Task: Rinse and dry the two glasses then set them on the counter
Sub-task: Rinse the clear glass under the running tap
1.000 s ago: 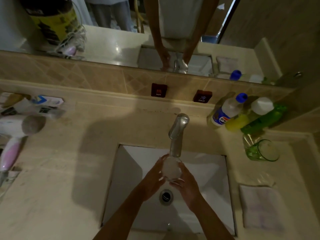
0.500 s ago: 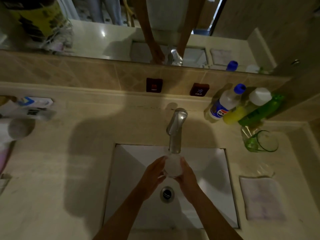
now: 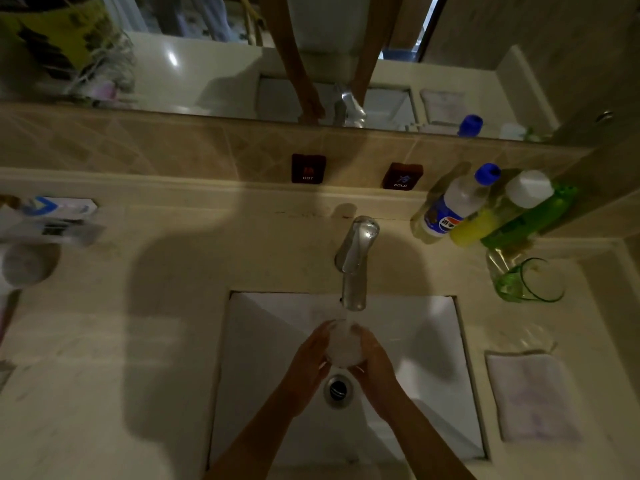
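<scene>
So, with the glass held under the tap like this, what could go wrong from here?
The wet glass, held by the left hand and right hand, might slip and strike the sink. Lifted carelessly, it might knock the faucet just above. Reaching for the cloth might tip the clear glass beside it.

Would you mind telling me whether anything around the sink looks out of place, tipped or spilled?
Nothing looks spilled or damaged. Both hands, left and right, hold a clear glass under the faucet. A green glass stands right of the sink, by three bottles; a folded cloth lies flat.
</scene>
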Action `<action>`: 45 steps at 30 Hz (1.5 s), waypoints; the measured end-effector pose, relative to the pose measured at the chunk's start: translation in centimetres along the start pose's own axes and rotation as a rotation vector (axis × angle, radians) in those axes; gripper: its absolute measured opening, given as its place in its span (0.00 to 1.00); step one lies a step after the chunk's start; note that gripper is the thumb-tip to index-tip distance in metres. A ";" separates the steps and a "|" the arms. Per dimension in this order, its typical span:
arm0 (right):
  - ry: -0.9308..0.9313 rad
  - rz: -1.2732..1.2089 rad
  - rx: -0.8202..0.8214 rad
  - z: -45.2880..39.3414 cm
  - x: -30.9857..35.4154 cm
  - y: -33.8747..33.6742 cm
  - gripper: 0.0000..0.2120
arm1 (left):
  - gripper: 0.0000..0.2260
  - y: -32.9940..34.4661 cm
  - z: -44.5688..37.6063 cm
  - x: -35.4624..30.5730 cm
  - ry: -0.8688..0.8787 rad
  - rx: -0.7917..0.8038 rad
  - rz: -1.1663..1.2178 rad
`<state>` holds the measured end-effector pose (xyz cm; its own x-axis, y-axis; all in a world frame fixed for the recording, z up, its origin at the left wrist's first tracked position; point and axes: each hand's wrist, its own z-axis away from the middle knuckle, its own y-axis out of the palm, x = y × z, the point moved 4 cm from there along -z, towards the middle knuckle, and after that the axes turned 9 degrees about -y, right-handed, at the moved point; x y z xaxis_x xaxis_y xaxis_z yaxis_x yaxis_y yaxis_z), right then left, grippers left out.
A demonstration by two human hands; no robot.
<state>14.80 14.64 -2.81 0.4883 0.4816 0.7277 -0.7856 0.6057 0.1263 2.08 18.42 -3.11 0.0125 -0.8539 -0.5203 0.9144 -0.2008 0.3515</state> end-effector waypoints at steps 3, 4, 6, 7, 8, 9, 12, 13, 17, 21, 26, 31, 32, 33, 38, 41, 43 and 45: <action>0.009 -0.060 -0.031 -0.3 -0.1 0.1 0.20 | 0.12 -0.1 -0.1 0.4 -0.003 -0.002 0.005; 0.011 -0.055 -0.045 -0.1 -0.4 0.5 0.20 | 0.12 -0.4 -0.1 0.4 0.007 -0.019 0.037; -0.007 0.007 -0.003 0.5 -0.6 1.4 0.19 | 0.13 -1.2 -0.2 0.5 0.022 -0.055 0.105; -0.009 0.028 0.038 0.7 -0.7 1.7 0.17 | 0.13 -1.4 -0.1 0.5 0.020 -0.063 0.107; -0.007 0.052 0.037 0.8 -0.2 1.6 0.16 | 0.13 -1.3 0.0 0.5 0.011 -0.058 0.094; 0.006 0.056 0.015 0.6 0.4 1.4 0.14 | 0.13 -1.1 -0.1 0.5 0.003 -0.039 0.073; 0.018 0.050 -0.036 0.1 1.2 1.4 0.13 | 0.13 -0.6 -0.2 0.6 0.001 0.010 0.020; 0.008 0.063 -0.032 0.3 1.1 1.6 0.14 | 0.13 -0.8 -0.2 0.6 -0.006 0.007 0.024; -0.013 0.079 -0.016 0.6 0.4 0.8 0.14 | 0.15 -0.9 -0.6 0.9 -0.039 0.064 -0.060; -0.032 0.096 -0.032 -0.1 1.3 1.6 0.15 | 0.15 -0.7 -1.2 0.9 -0.061 0.066 0.043; -0.007 0.148 0.001 0.1 1.9 1.4 0.11 | 0.19 -0.5 -0.9 0.9 -0.070 0.084 0.089; -0.069 0.242 0.086 0.6 2.0 1.9 0.12 | 0.18 -1.3 -0.9 1.4 -0.071 0.065 0.091; -0.036 0.231 0.071 0.5 1.8 1.6 0.15 | 0.18 -1.5 -0.9 1.5 -0.075 0.094 0.058; -0.001 0.208 0.059 0.5 1.6 1.3 0.18 | 0.16 -1.7 -0.9 1.8 -0.062 0.118 -0.019; 0.177 0.213 0.043 0.7 0.3 0.5 0.32 | 0.17 -1.5 -1.3 2.2 -0.071 0.111 -0.063; 0.189 0.261 0.089 0.8 -0.1 0.2 0.33 | 0.19 -0.7 -1.7 1.8 -0.016 0.063 -0.020; 0.182 0.321 0.116 1.2 0.1 0.4 0.32 | 0.28 -0.6 -2.2 2.0 0.008 0.002 -0.039; 0.176 0.446 0.079 1.4 0.0 0.1 0.30 | 0.27 -0.5 -2.4 1.9 0.000 -0.042 -0.022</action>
<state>14.18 13.78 -1.89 0.1487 0.7871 0.5987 -0.9561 0.2691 -0.1164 2.57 18.06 -6.12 -0.0079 -0.8492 -0.5280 0.9308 -0.1992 0.3065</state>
